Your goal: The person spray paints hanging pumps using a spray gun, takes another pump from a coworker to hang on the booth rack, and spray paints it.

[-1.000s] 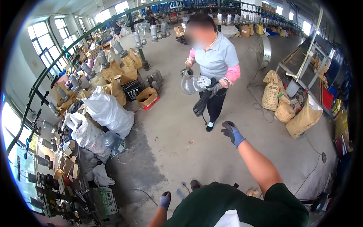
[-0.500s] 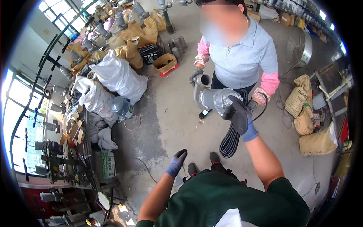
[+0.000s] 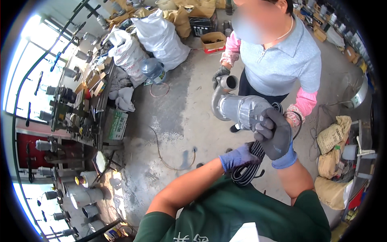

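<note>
A grey submersible pump [image 3: 238,108] lies roughly level in front of me, its round outlet toward the co-worker. My right hand [image 3: 276,133], in a dark-palmed blue glove, is closed over the pump's near right end, where the cable is. Lower and to the left, my left hand [image 3: 241,156], gloved alike, grips the coiled black cable [image 3: 246,174] hanging below that end; its fingertips are partly hidden. The co-worker's gloved hand [image 3: 221,76] holds the outlet side. Their other hand is mostly hidden behind my right hand and the cable.
The co-worker [image 3: 278,60] stands facing me, close by. White sacks [image 3: 163,40] and a water jug [image 3: 153,70] are at the far left, beside a cluttered workbench [image 3: 94,107]. Tan sacks [image 3: 332,161] lie right. A thin hose [image 3: 161,159] curves over the floor.
My left hand has risen from beside me and taken hold of the cable coil. My right hand has closed on the pump's end. My view has shifted left, and the pump appears nearer.
</note>
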`<move>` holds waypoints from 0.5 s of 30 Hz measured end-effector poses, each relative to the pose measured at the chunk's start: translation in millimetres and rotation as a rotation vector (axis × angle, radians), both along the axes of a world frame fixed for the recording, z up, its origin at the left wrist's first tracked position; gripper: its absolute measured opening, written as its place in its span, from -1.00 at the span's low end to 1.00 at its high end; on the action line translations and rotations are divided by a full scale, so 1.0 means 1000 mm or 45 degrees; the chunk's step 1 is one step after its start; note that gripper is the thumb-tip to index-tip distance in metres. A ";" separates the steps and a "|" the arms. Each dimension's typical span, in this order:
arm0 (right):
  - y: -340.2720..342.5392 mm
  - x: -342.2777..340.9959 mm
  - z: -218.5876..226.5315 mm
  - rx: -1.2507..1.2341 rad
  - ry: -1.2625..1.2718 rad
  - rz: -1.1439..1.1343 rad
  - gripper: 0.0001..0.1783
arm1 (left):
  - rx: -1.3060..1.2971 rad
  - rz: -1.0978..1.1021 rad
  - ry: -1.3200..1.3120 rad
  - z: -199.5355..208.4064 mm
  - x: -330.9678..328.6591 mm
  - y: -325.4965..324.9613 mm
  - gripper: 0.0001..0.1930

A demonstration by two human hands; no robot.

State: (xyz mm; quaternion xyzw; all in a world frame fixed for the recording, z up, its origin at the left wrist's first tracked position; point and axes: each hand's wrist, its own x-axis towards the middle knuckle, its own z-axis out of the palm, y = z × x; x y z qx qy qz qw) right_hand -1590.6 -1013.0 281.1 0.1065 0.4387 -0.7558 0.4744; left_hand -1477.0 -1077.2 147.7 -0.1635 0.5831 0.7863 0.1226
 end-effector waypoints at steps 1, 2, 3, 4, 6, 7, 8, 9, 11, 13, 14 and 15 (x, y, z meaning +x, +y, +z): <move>-0.004 0.006 0.004 0.005 -0.053 -0.027 -0.85 | -0.175 -0.126 -0.124 0.015 0.011 -0.009 -0.41; -0.009 0.014 0.008 0.011 -0.049 -0.007 -0.85 | -0.349 -0.252 -0.248 0.023 0.023 -0.013 -0.41; -0.015 0.023 0.011 -0.049 -0.044 0.016 -0.85 | -0.791 -0.241 -0.189 0.017 0.039 -0.010 -0.44; -0.023 0.034 0.018 -0.121 -0.029 0.056 -0.84 | -0.796 -0.202 -0.185 0.014 0.055 -0.014 -0.44; -0.033 0.055 0.028 -0.296 -0.023 0.205 -0.84 | -1.399 -0.189 -0.070 0.002 0.092 -0.022 -0.58; -0.034 0.065 0.028 -0.348 -0.040 0.249 -0.85 | -1.523 -0.157 -0.004 -0.003 0.114 -0.027 -0.64; -0.036 0.075 0.028 -0.401 -0.058 0.293 -0.86 | -1.649 -0.124 0.061 -0.002 0.141 -0.035 -0.70; -0.041 0.089 0.029 -0.391 -0.047 0.313 -0.86 | -1.679 -0.103 0.070 0.000 0.174 -0.041 -0.74; -0.051 0.115 0.036 -0.396 -0.055 0.197 -0.85 | -1.794 0.029 0.013 -0.020 0.245 -0.045 -0.77; -0.059 0.127 0.034 -0.557 -0.105 0.259 -0.85 | -1.835 0.026 -0.138 -0.023 0.321 -0.049 -0.79; -0.067 0.137 0.035 -0.593 -0.119 0.261 -0.85 | -1.869 0.061 -0.227 -0.030 0.363 -0.049 -0.76; -0.073 0.147 0.035 -0.602 -0.103 0.253 -0.85 | -1.888 0.145 -0.328 -0.038 0.405 -0.046 -0.76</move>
